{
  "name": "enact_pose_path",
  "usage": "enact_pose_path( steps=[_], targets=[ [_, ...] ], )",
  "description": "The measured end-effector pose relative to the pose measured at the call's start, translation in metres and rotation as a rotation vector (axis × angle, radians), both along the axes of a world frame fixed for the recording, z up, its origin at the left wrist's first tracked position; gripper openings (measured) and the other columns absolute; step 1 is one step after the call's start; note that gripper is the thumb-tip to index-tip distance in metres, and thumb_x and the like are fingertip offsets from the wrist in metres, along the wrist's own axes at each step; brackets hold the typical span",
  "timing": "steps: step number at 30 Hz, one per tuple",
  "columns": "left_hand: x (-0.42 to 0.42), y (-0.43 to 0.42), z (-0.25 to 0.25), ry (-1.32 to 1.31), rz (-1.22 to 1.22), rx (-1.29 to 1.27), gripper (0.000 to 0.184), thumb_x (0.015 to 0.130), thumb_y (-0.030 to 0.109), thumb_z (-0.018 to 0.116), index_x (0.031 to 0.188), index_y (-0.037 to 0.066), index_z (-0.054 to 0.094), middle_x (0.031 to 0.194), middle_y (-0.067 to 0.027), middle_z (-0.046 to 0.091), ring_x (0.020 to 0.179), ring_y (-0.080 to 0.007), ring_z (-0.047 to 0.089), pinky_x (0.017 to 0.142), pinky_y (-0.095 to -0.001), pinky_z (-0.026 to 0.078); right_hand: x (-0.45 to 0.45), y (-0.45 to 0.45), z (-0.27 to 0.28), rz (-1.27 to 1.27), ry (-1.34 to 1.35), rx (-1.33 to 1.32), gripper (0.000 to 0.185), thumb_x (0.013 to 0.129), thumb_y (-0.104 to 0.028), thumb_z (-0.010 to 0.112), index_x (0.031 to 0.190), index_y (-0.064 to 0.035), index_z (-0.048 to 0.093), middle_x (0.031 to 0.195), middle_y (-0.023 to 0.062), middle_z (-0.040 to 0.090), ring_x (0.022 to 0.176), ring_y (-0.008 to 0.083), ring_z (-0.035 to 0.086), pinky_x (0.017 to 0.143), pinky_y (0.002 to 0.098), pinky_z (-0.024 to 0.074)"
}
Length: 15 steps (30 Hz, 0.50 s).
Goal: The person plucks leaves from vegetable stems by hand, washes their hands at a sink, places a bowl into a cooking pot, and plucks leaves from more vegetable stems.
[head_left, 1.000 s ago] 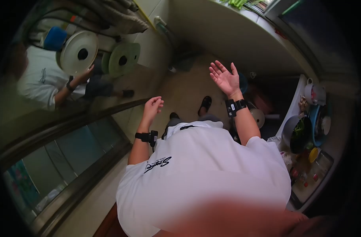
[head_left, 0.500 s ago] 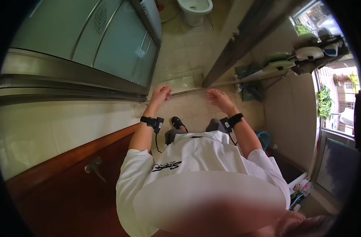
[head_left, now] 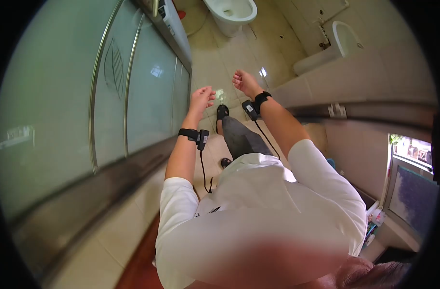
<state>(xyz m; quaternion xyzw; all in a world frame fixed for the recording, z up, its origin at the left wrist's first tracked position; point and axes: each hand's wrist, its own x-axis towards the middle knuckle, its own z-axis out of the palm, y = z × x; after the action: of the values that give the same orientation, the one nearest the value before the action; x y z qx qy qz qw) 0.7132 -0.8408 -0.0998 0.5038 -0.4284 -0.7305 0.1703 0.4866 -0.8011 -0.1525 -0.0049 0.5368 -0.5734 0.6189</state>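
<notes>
My left hand point(head_left: 202, 99) hangs in the air over the tiled floor, beside the frosted glass door point(head_left: 150, 86). Its fingers are loosely bent, slightly apart, with nothing between them. A little higher and to the right, my right hand point(head_left: 246, 83) is also in the air, its fingers half curled and empty. The hands are apart and touch nothing. Each wrist wears a black strap with a small device, one on the left point(head_left: 202, 139) and one on the right point(head_left: 249, 110). Dark cords hang from both devices.
A white toilet point(head_left: 233, 12) stands on the tiles ahead, and a white basin point(head_left: 346, 38) is at the upper right. A dark door frame point(head_left: 306, 111) runs along the right. My shoe point(head_left: 222, 111) is on the floor near the threshold. A window point(head_left: 412, 149) is at far right.
The view has turned from the kitchen side to the doorway and moved closer to the toilet. My right hand, spread wide earlier, is now half curled and nearer my left hand.
</notes>
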Motion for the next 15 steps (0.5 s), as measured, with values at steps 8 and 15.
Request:
enact_pose_path(
  steps=[8,15],
  targets=[
    [-0.124,-0.159,0.022,-0.036,-0.061,-0.003,0.029,0.094,0.03,0.057,0.114,0.008,0.057,0.098,-0.0025,0.065,0.082,-0.01,0.061,0.064,-0.0249,0.049,-0.098,-0.098,0.013,-0.136,0.275,0.373,0.013,0.088,-0.024,0.059,0.088,-0.0117,0.056,0.076,-0.0028,0.055,0.065,0.0095,0.056,0.059,0.0265,0.045],
    [-0.255,-0.215,0.053,0.048,-0.125,0.243,0.024,0.095,0.025,0.056,0.111,0.008,0.057,0.095,-0.0034,0.064,0.082,-0.0131,0.062,0.064,-0.0273,0.05,-0.21,-0.125,0.046,-0.282,0.325,0.453,0.023,0.088,-0.024,0.06,0.101,-0.0046,0.058,0.08,0.0015,0.056,0.064,0.011,0.056,0.057,0.0281,0.0451]
  ],
)
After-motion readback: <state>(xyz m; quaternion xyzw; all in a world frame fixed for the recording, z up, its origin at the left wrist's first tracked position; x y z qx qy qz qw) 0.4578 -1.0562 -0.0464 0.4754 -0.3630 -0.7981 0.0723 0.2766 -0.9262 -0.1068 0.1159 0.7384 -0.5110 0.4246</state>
